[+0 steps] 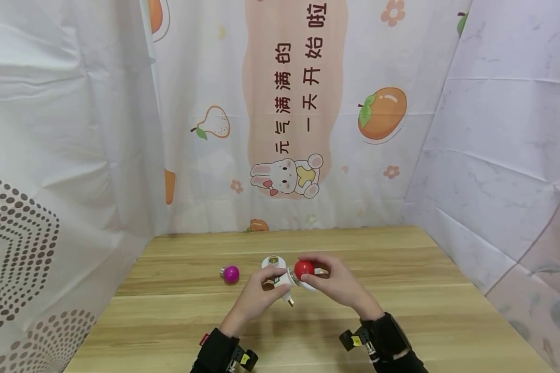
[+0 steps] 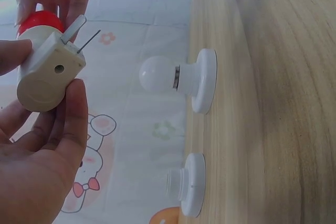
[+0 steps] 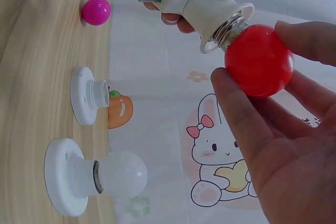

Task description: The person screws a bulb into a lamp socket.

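Note:
My left hand (image 1: 257, 294) grips a white plug-in lamp socket (image 3: 202, 10) with two metal prongs, held above the table. A red light bulb (image 3: 260, 62) is pinched between the thumb and fingers of my right hand (image 1: 339, 284). Its metal screw base sits at the socket's mouth, with some thread still showing in the right wrist view; how deep it reaches inside is hidden. Seen from the left wrist, the socket's back (image 2: 44, 85) faces the camera and covers most of the red bulb (image 2: 41, 20).
A purple bulb (image 1: 231, 275) lies on the wooden table (image 1: 182, 311), left of the hands. Behind them stand a white round lamp base (image 3: 84, 95) without a bulb and another base (image 3: 65, 177) with a white bulb (image 3: 125, 174). Printed curtains (image 1: 205, 171) enclose the table.

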The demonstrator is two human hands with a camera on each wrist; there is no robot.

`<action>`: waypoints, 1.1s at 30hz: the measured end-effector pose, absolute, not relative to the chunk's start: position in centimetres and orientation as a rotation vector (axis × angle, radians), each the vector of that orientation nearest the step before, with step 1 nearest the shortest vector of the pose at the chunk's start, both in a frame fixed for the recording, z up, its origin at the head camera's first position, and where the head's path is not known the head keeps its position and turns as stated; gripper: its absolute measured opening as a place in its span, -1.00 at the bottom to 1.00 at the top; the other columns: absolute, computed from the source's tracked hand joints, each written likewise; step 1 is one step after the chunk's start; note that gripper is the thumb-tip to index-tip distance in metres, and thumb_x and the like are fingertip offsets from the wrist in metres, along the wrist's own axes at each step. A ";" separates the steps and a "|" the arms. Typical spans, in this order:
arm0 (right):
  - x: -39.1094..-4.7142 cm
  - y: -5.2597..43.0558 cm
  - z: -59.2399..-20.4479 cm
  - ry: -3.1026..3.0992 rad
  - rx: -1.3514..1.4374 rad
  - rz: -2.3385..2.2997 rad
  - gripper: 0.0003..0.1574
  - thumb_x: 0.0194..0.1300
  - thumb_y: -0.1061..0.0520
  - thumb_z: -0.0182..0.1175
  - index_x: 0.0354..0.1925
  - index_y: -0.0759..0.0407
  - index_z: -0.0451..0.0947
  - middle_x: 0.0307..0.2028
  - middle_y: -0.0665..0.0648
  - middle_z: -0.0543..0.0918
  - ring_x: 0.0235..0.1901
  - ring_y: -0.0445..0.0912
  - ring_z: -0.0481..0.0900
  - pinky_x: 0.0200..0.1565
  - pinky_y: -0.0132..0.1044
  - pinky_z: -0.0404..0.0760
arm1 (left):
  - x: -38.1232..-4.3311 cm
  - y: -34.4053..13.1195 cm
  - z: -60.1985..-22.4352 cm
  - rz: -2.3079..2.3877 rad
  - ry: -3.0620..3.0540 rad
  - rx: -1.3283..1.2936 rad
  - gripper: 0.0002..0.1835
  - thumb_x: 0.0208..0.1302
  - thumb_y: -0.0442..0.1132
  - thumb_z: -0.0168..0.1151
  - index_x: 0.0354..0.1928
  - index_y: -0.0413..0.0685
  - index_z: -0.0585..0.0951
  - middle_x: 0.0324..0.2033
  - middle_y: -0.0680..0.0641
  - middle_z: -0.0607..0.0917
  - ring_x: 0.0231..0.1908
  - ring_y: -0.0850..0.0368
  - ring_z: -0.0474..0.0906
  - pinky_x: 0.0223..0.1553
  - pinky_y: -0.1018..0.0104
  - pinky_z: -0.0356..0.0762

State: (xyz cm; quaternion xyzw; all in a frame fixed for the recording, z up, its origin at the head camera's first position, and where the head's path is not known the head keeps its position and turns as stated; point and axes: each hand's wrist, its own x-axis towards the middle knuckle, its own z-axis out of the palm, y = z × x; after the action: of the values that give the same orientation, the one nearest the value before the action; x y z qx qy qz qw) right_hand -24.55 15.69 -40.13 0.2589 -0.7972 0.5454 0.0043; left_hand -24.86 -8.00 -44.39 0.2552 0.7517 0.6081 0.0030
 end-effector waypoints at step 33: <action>-24.7 15.6 -41.1 -2.498 0.763 1.710 -0.50 0.34 0.07 0.38 0.19 0.17 0.59 0.05 0.18 0.66 0.01 0.05 0.63 -0.11 -0.25 0.67 | -24.8 -8.0 -44.4 1.874 2.420 0.832 -0.67 0.36 -0.24 0.36 0.12 -0.16 0.69 -0.08 -0.06 0.65 -0.15 0.11 0.53 -0.14 0.37 0.57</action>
State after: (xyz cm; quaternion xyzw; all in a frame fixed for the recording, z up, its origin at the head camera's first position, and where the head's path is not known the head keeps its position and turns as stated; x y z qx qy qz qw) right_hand -24.68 15.63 -41.09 0.2443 -0.8001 0.5478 0.0096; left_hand -24.80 -8.02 -44.35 0.2623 0.7629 0.5908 -0.0149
